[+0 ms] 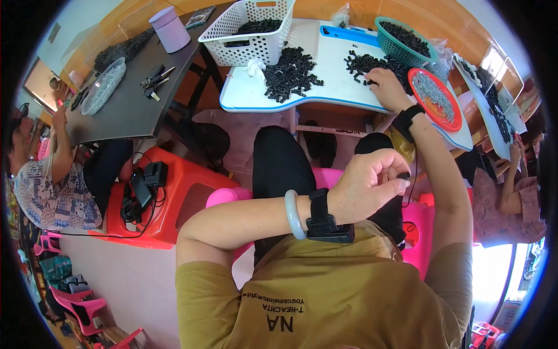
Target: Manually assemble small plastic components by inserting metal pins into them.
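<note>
Small black part (403, 175) being pinched in fingertips of left hand (368, 185), hand hovering over lap, near chest. Right hand (383, 83) reaching out to white table (244, 96), fingers curling into pile of black parts (372, 63), grasp unclear. Red dish of grey pieces (435, 96) sitting just beside right wrist; green basket (404, 41) lying behind; white basket (247, 29) standing at table's left end

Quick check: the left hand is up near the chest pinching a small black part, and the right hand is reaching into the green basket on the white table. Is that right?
Not quite. The head view shows the right hand resting on the loose pile of black parts on the white table, beside the red dish, not in the green basket. The rest holds: the left hand pinches a small black part near the chest.
</note>
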